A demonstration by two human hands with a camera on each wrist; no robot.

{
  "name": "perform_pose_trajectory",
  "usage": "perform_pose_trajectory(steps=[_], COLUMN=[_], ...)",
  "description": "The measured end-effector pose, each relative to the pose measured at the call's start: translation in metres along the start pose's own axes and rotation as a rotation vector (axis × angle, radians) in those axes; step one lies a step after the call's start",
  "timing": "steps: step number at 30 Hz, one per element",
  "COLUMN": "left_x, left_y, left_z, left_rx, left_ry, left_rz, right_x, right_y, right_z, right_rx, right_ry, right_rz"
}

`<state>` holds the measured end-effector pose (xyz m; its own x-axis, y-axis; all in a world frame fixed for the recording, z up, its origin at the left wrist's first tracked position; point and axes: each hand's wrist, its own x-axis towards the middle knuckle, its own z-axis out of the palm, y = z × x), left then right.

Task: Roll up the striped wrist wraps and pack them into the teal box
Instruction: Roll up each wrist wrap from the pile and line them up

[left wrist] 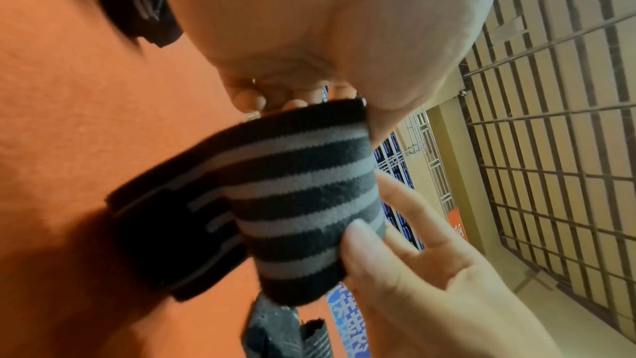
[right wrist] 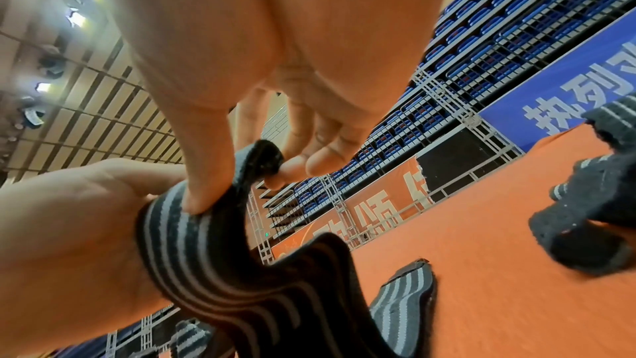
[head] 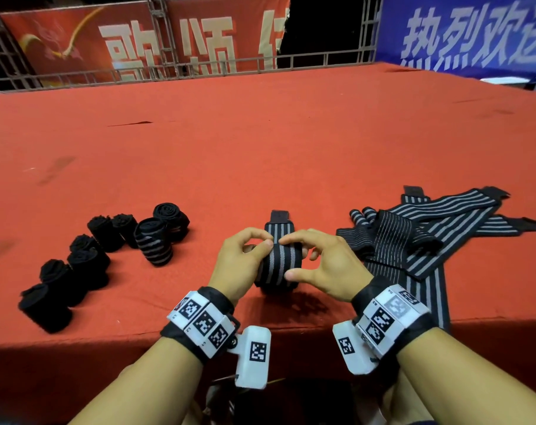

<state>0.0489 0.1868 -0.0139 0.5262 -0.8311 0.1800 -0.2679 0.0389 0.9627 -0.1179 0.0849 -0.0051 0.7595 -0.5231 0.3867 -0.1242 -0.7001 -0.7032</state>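
Observation:
A black wrist wrap with grey stripes [head: 280, 259] lies partly rolled on the red table [head: 260, 142], its flat tail pointing away from me. My left hand [head: 245, 259] pinches the roll's left side between thumb and fingers [left wrist: 382, 113]. My right hand [head: 312, 265] pinches its right side, thumb [head: 294, 275] on the front of the roll and forefinger on top. The wrap [left wrist: 302, 200] [right wrist: 213, 255] fills both wrist views. Several rolled wraps [head: 113, 243] stand in a loose row at the left. No teal box shows in any view.
A heap of unrolled striped wraps [head: 429, 237] lies right of my hands, one strap hanging over the table's front edge [head: 291, 328]. Metal railings [head: 168, 69] and banners border the far side. The red cloth stretches far beyond the wraps.

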Motion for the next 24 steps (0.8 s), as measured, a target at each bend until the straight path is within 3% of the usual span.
perform_pose_trajectory(steps=[5,11,19,24], left_x=[-0.002,-0.005,-0.004,-0.005], left_y=[0.004,-0.001,-0.006,-0.006], left_z=[0.003,-0.001,0.004,0.004], left_rx=[-0.007,-0.006,-0.029,-0.013], left_ry=[-0.038,-0.183,-0.113,-0.148], left_rz=[-0.007,0.046,0.032,0.008], right_x=[0.000,0.000,-0.003,-0.002], right_y=[0.008,0.013,0.020,0.023], right_z=[0.002,0.001,0.006,0.007], right_rx=[-0.059,-0.049,0.089,0.045], right_ry=[0.021,0.000,-0.001,0.046], right_rz=[0.014,0.091,0.060,0.075])
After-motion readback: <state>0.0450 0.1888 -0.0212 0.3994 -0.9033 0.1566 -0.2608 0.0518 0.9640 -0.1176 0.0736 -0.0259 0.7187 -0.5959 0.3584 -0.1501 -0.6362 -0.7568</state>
